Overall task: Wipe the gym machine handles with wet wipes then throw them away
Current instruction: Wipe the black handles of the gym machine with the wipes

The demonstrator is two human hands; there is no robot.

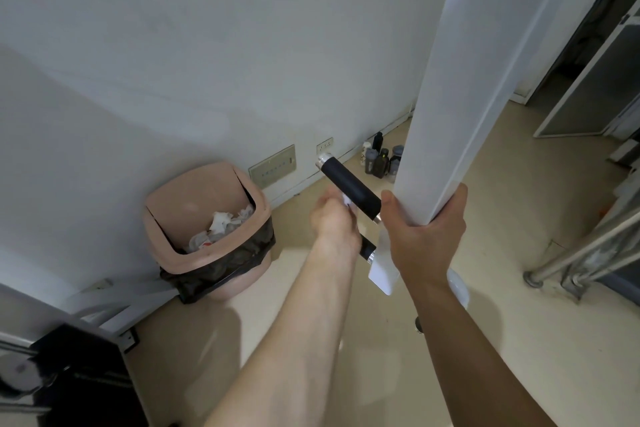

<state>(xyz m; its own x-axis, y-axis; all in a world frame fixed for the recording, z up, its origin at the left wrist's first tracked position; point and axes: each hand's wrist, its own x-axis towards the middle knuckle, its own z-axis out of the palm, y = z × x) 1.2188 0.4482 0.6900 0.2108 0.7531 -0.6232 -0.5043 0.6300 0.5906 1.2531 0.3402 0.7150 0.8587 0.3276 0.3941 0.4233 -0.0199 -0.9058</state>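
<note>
- The wet wipe (347, 200) is showing only as a small white scrap at the fingertips of the left hand (334, 215), touching the underside of the upper handle (349, 187). Thin, soft and damp, it is probably weighing almost nothing and bunching easily, so wrapping it round the grip and squeezing through it seems best.
- The left hand is looking curled, pinching the wipe, though blur is hiding the fingers.
- The right hand (426, 225) is gripping the lower end of the white post (450, 114), fingers wrapping its corner.
- The upper handle is appearing as a stiff black cylinder with a silver end cap; a second handle (367, 246) is sticking out just below, partly hidden by the left wrist.
- The pink bin (194, 262), lined with a black bag and holding crumpled white wipes, is standing on the floor nearby, against the wall.
</note>
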